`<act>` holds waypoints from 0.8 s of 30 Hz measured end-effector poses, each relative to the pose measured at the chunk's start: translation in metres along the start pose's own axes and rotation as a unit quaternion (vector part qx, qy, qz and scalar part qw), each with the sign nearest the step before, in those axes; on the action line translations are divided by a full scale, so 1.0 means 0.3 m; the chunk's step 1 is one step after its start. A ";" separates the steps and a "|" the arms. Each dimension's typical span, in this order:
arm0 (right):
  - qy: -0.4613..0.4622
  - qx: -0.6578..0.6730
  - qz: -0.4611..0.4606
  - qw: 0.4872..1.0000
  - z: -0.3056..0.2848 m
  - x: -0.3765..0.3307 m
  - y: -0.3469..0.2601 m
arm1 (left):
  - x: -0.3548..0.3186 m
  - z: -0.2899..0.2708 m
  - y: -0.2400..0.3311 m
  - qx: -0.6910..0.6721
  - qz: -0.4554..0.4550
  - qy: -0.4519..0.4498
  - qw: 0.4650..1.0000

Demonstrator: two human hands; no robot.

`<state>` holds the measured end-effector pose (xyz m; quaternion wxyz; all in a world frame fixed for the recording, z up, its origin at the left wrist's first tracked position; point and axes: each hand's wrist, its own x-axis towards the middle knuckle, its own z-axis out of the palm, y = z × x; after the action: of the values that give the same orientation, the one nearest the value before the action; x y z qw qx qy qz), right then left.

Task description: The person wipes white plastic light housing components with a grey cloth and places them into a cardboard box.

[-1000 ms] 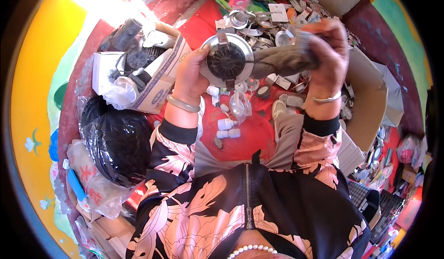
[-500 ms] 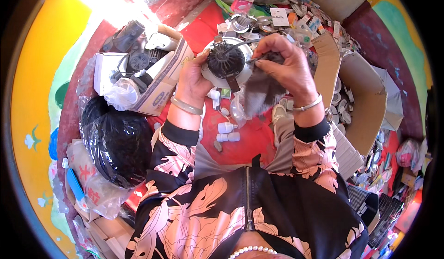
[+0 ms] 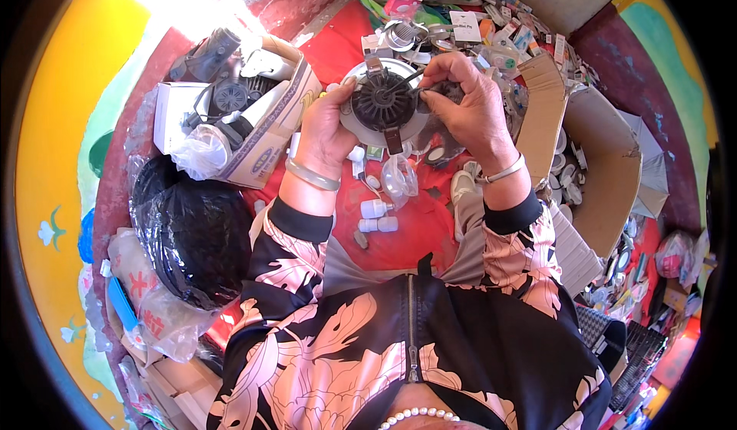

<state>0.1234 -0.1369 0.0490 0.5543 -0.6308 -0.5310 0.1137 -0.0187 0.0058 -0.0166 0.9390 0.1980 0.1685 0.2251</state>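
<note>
My left hand (image 3: 326, 127) grips the white rim of a round recessed downlight (image 3: 381, 100). Its black finned back faces up, with a spring clip at top and bottom. A dark cable (image 3: 405, 82) runs from the back toward my right hand. My right hand (image 3: 467, 107) is pinched closed at the lamp's right edge, on a dark grey cloth (image 3: 450, 89), mostly hidden behind the fingers. Below the lamp, two white bulbs (image 3: 376, 216) and a clear plastic piece (image 3: 399, 180) lie on the red sheet (image 3: 368, 255).
To the left stands a carton (image 3: 265, 150) of lamp parts, with a black plastic bag (image 3: 192, 234) nearer me. An open cardboard box (image 3: 606, 176) on the right holds round white pieces. Small boxes and fittings (image 3: 507, 34) pile up at the back.
The grey cloth hung down below my right hand and is now mostly bunched up out of sight. The downlight has moved slightly right, and my right hand sits closer against its edge.
</note>
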 end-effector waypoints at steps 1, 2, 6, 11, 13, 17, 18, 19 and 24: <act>-0.008 -0.007 -0.009 1.000 -0.001 0.000 0.000 | 0.000 -0.002 0.000 0.000 -0.003 0.001 1.000; -0.015 -0.015 -0.017 1.000 -0.001 0.000 0.001 | 0.000 -0.003 0.000 0.000 -0.006 0.002 1.000; -0.031 -0.044 -0.017 0.998 0.007 -0.003 0.007 | 0.002 0.005 0.000 0.005 -0.010 0.004 1.000; -0.021 -0.073 -0.053 0.996 0.024 -0.001 0.009 | 0.002 -0.003 -0.007 0.082 0.046 -0.008 0.996; -0.024 -0.078 -0.053 0.995 0.023 -0.003 0.007 | -0.008 0.017 -0.010 0.103 0.068 0.019 0.992; -0.023 -0.106 -0.073 0.991 0.019 -0.008 0.006 | -0.024 0.055 -0.017 0.138 0.126 0.051 0.981; -0.022 -0.114 -0.078 0.990 0.019 -0.008 0.004 | -0.025 0.052 -0.016 0.151 0.134 0.043 0.978; -0.019 -0.118 -0.076 0.990 0.021 -0.008 0.007 | -0.025 0.047 -0.015 0.165 0.143 0.035 0.975; 0.014 -0.129 -0.062 0.990 0.041 -0.013 0.010 | -0.039 0.061 -0.024 0.222 0.202 0.042 0.953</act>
<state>0.1145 -0.1323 0.0403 0.4816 -0.6647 -0.5711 0.0006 -0.0186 -0.0111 -0.0013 0.7983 0.4221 0.2100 0.3748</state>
